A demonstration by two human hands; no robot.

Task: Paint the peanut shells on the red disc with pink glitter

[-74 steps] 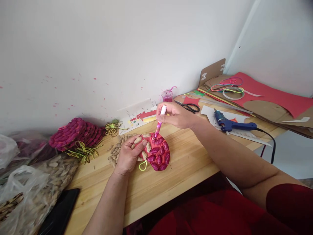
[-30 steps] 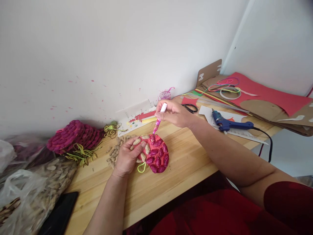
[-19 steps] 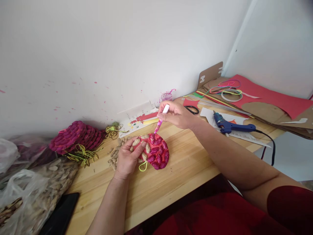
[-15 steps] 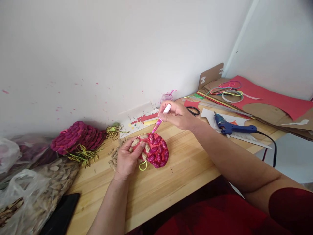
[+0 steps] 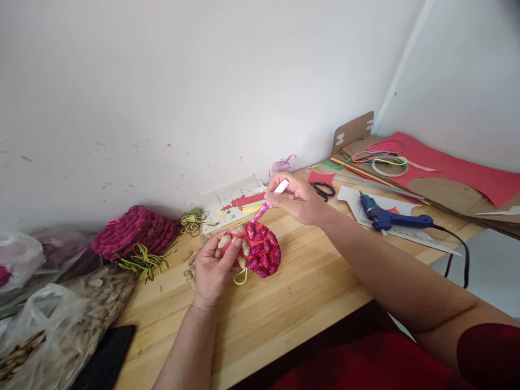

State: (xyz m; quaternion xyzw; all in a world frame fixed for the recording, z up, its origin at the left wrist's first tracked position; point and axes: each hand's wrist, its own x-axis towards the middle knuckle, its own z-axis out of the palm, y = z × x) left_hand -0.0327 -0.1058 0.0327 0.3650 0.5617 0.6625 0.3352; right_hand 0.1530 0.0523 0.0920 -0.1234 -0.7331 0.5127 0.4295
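Observation:
My left hand (image 5: 216, 264) grips the left side of a round red disc (image 5: 232, 249) covered with peanuts, thumb on top. Several peanuts on its right part are coloured shiny magenta (image 5: 266, 260); those by my thumb are plain tan (image 5: 223, 241). A yellow-green cord loop (image 5: 240, 277) hangs from the disc's near edge. My right hand (image 5: 296, 198) is closed around a white and pink marker (image 5: 264, 209). The marker points down, its tip at a magenta peanut on the disc's far edge.
Loose peanuts (image 5: 189, 271) lie left of the disc. Stacked magenta peanut discs (image 5: 134, 230), a bag of peanuts (image 5: 95, 303) and a black flat object (image 5: 106, 355) are further left. Scissors (image 5: 324, 190), a blue glue gun (image 5: 392, 218), its cable, and red sheets (image 5: 455, 162) lie right.
The view has shifted slightly, so everything sits a little lower and further right. Both hands keep their holds, and the marker tip stays at the disc's far edge.

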